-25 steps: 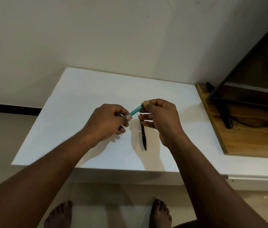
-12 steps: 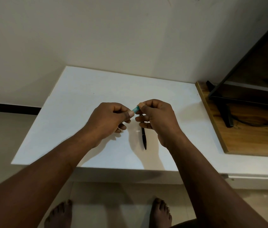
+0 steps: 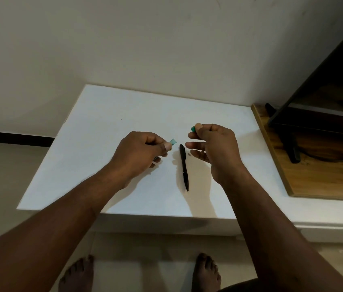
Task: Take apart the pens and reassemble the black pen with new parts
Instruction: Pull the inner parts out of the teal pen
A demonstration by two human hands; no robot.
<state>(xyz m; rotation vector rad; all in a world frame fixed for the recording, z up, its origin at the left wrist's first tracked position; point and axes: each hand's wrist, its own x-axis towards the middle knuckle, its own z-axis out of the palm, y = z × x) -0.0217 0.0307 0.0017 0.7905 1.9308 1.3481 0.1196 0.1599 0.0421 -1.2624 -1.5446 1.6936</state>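
Note:
A black pen (image 3: 184, 167) lies on the white table (image 3: 107, 131), its tip toward me, between my two hands. My left hand (image 3: 139, 153) is closed around a teal pen barrel (image 3: 172, 141); only the barrel's open end sticks out past my thumb. My right hand (image 3: 212, 144) pinches a small teal pen piece (image 3: 193, 128) between thumb and forefinger, its other fingers spread. The two teal pieces are apart, with a gap above the black pen's top end. A tiny speck (image 3: 189, 154) lies on the table beside the black pen; what it is cannot be told.
The white table stands against a white wall. To the right is a wooden board (image 3: 313, 178) carrying a black stand and cable (image 3: 292, 148). My bare feet (image 3: 206, 272) stand on the floor below the table's front edge.
The teal pen, held whole between both hands a second ago, has come apart. My hands have moved away from each other, each keeping one teal piece. The black pen has not moved.

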